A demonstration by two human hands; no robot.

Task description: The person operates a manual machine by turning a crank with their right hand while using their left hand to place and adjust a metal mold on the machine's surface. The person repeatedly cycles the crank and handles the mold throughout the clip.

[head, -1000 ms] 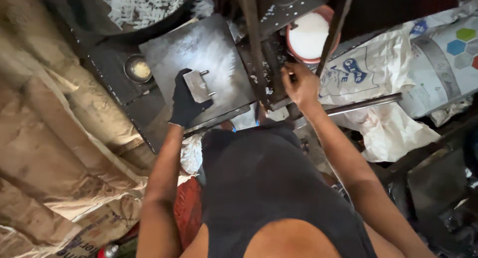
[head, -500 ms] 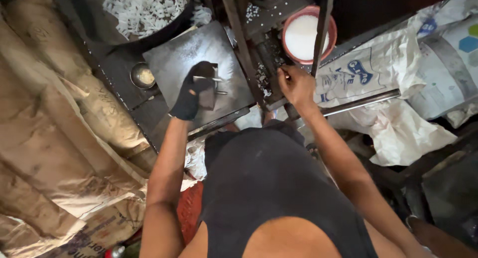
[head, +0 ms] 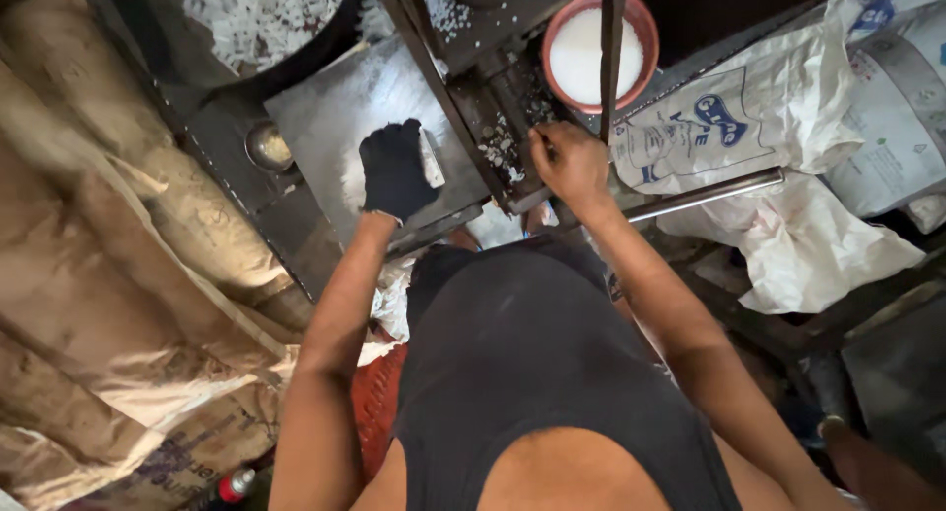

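Observation:
My left hand [head: 394,168] wears a black glove and presses a small grey metal block [head: 430,158] onto a flat steel plate [head: 335,127] dusted with white powder. The glove covers most of the block. My right hand [head: 569,161] is bare and closed around the lower end of a dark upright metal bar [head: 611,48] beside a dark machine frame [head: 493,107] littered with white chips. My arms and dark shirt fill the lower middle of the view.
A reddish bowl of white powder [head: 591,53] stands behind the bar. A dark pan of white chips [head: 256,18] sits at the top left, with a small round metal cup [head: 268,146] beside the plate. Brown sacks [head: 108,304] lie left, white printed sacks [head: 788,136] right.
My gloved left hand has slid right and down across the plate and now covers the block. My right hand stays on the bar. The camera has shifted, showing more of the bowl.

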